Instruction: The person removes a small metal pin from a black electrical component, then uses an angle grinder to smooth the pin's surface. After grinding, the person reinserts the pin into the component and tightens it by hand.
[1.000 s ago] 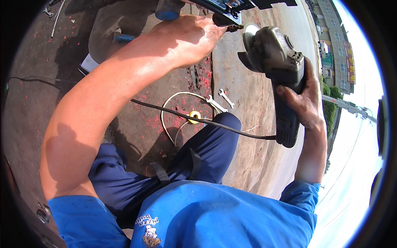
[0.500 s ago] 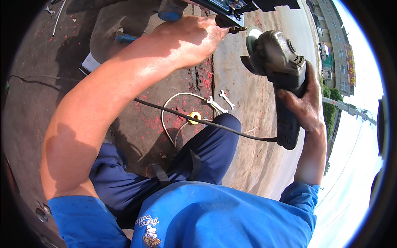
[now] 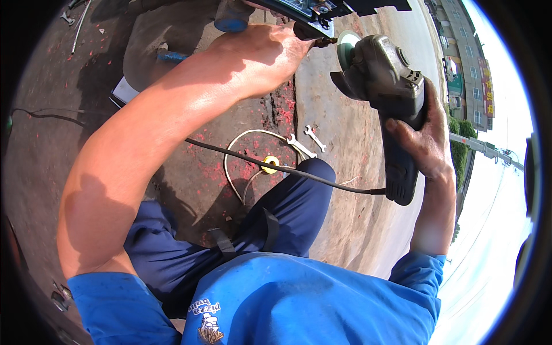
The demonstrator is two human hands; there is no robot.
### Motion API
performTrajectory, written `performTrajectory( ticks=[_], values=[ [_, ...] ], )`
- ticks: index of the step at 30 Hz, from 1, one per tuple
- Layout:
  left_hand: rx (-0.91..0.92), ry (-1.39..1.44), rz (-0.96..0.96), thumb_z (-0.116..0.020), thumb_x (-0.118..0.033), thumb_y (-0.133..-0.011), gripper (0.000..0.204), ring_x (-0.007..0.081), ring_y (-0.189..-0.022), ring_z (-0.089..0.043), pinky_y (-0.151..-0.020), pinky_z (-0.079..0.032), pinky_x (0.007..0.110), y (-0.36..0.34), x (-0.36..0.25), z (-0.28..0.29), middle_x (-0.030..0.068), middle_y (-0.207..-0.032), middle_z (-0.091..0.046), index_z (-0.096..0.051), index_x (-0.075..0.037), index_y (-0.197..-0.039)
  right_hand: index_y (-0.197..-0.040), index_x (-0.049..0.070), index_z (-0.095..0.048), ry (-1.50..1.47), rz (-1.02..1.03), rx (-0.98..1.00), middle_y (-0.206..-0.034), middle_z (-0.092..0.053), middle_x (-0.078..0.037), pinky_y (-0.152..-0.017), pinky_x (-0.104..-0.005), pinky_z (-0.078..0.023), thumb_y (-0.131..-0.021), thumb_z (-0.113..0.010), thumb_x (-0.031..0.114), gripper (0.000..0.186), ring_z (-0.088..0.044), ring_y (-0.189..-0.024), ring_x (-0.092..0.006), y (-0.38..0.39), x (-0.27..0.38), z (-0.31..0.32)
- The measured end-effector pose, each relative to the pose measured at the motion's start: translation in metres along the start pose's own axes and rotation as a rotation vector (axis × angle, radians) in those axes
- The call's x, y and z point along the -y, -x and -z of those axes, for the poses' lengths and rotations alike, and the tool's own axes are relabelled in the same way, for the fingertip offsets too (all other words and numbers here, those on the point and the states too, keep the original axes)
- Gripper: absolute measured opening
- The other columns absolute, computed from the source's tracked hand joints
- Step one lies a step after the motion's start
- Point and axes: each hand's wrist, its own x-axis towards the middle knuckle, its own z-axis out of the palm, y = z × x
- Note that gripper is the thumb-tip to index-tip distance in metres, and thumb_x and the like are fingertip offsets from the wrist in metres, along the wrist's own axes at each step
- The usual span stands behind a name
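Note:
My right hand (image 3: 422, 138) is wrapped around the dark body of an angle grinder (image 3: 397, 98), its thumb across the near side. The grinder's pale green disc (image 3: 347, 50) is at the tip of a small brownish metal fitting (image 3: 325, 42); I cannot tell whether they touch. That fitting sticks out beside the fingers of my left hand (image 3: 276, 49), which is closed at the lower edge of a dark machine part (image 3: 310, 17). The machine part partly hides those fingers. From the grinder's rear end a black cable (image 3: 287, 171) runs left over my knee and under my left forearm.
Two open-end wrenches (image 3: 303, 146) (image 3: 314, 138) lie on the ground beyond my knee. Near them are a pale looped hose (image 3: 230, 150) and a yellow roll (image 3: 270, 165). A blue-ended cylinder (image 3: 232, 24) hangs above my left wrist. More tools (image 3: 68, 18) lie at the far left.
The grinder has shifted slightly left and upward, bringing its disc closer to the metal fitting. My left hand and the machine part have moved a little to the left.

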Motion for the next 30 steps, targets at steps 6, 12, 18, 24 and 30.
performTrajectory(
  ticks=[6,12,18,24,30],
  values=[
    [0.117,-0.200,-0.010,-0.040,-0.017,-0.101,0.043,0.0408,-0.098,-0.071,-0.083,-0.058,0.050,0.002,-0.015,0.019,0.0227,-0.117,-0.070,-0.050,-0.013,-0.143,-0.132,0.000,-0.055,0.008,-0.062,-0.030,-0.110,-0.069,-0.013,-0.093,-0.0374,-0.053,-0.072,-0.081,0.033,0.073,-0.067,-0.101,-0.0228,0.007,-0.001,0.004],
    [-0.018,-0.330,-0.179,-0.051,-0.008,-0.094,0.058,0.0394,-0.095,-0.072,-0.084,-0.059,0.047,0.007,0.001,0.015,0.0224,-0.128,-0.065,-0.044,-0.013,-0.151,-0.130,0.000,-0.055,-0.232,-0.149,-0.081,-0.110,-0.069,-0.012,-0.092,-0.0359,-0.053,-0.072,-0.082,0.030,0.070,-0.066,-0.101,-0.0206,0.023,-0.024,0.006],
    [0.128,-0.361,-0.106,-0.053,-0.011,-0.095,0.058,0.0441,-0.103,-0.068,-0.090,-0.057,0.049,0.005,-0.009,0.024,0.0190,-0.150,-0.049,-0.040,-0.009,-0.151,-0.131,0.000,-0.057,-0.451,-0.224,-0.002,-0.107,-0.070,-0.013,-0.089,-0.0357,-0.054,-0.073,-0.080,0.035,0.072,-0.067,-0.097,-0.0216,0.029,-0.050,0.000],
    [0.096,-0.370,-0.125,-0.057,-0.012,-0.095,0.053,0.0396,-0.119,-0.063,-0.098,-0.055,0.044,0.003,-0.018,0.025,0.0206,-0.142,-0.057,-0.047,-0.005,-0.147,-0.138,-0.002,-0.053,-0.816,-0.344,0.282,-0.108,-0.069,-0.015,-0.079,-0.0342,-0.059,-0.078,-0.080,0.040,0.078,-0.070,-0.087,-0.0208,0.015,-0.060,0.020],
    [0.182,-0.292,0.055,-0.054,-0.010,-0.098,0.048,0.0394,-0.108,-0.066,-0.096,-0.053,0.044,0.003,-0.025,0.027,0.0178,-0.129,-0.066,-0.051,-0.011,-0.146,-0.129,-0.004,-0.058,-0.752,-0.322,0.375,-0.100,-0.069,-0.017,-0.070,-0.0338,-0.060,-0.082,-0.078,0.043,0.070,-0.071,-0.076,-0.0229,-0.020,-0.035,0.039]
  ],
)
